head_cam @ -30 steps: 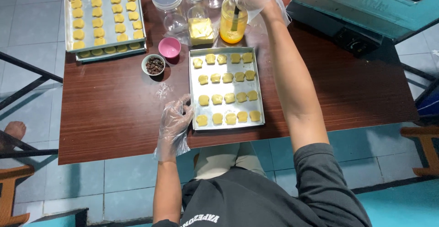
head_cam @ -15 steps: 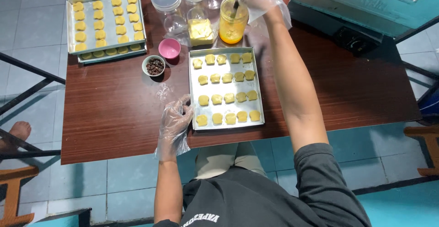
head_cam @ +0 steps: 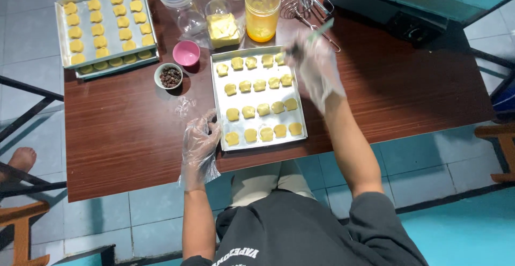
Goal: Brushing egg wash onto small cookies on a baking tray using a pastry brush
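The right hand (head_cam: 316, 67), in a loose clear glove, hangs over the top right corner of the near tray (head_cam: 300, 118), its fingers closed around a thin brush (head_cam: 322, 28) with a pale green handle that pokes up and to the right; the picture is blurred there, so the bristle end cannot be made out, though it seems to sit just above the last cookie of the top row. The left hand (head_cam: 200, 140), gloved too, lies flat and open on the surface (head_cam: 123, 132), fingertips touching the left rim of that tray and holding nothing. The tray carries four rows of yellow cookies (head_cam: 258, 110). The likeliest slip, as I judge it, is a drip: a loaded brush passing over bare metal could spot the tray, and too heavy a stroke could dent the soft dough or run glaze down its sides. The baggy glove could also brush a neighbouring cookie. The jar of yellow liquid (head_cam: 262, 11) stands just beyond the tray, near enough for a sleeve or wrist to knock. A second filled tray (head_cam: 61, 35) sits well apart at the far left, with a pink cup (head_cam: 186, 53) and a small bowl of dark bits (head_cam: 169, 76) between.
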